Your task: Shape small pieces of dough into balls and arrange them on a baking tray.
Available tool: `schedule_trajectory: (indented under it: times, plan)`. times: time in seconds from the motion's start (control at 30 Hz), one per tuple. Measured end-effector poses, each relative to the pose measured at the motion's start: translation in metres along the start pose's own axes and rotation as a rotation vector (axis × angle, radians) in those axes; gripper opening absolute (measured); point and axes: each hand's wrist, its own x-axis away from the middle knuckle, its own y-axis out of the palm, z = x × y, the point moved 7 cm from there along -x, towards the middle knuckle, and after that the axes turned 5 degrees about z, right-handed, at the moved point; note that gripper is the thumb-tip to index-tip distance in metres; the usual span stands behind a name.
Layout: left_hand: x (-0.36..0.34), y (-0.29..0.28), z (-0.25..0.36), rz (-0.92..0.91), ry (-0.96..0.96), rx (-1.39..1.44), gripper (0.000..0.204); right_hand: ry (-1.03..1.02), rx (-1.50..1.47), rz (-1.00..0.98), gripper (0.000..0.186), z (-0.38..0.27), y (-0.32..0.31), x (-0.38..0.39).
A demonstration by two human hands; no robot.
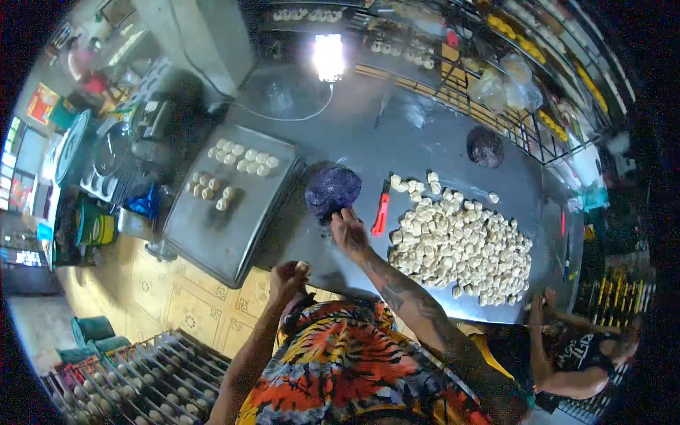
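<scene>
With bent fingertips my right hand point(348, 231) reaches into the near edge of a purple mound of paste-like filling point(333, 190) on the dark worktable. My left hand point(286, 280) is closed around a small pale dough piece point(303, 267) just off the table's front edge. Right of the mound lies a red box cutter point(381, 212). Beyond it spreads a big heap of cut white dough pieces point(460, 244). At left, a metal baking tray point(248, 205) carries short rows of round dough balls point(244, 157).
Another person's hands point(540, 304) work at the table's right end. A bright lamp point(329, 58) with a white cord stands at the back. A dark round lump point(486, 146) sits far right. Racks with dough balls point(149, 386) stand lower left; a wire shelf point(510, 120) lines the back right.
</scene>
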Motion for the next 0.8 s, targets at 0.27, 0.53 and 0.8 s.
schedule_trajectory:
  times: [0.27, 0.53, 0.8]
  plan:
    - [-0.006, -0.009, -0.006, 0.043, -0.095, -0.161, 0.028, 0.161, -0.288, -0.028, 0.02, 0.015, 0.012, -0.002]
    - [-0.096, 0.033, -0.011, -0.326, 0.068, -0.171, 0.023, 0.42, -0.498, -0.146, 0.023, -0.057, -0.064, 0.007]
    - [-0.107, 0.016, 0.01, -0.373, -0.103, -0.148, 0.019, 0.818, -0.821, 0.054, 0.025, -0.069, -0.068, 0.031]
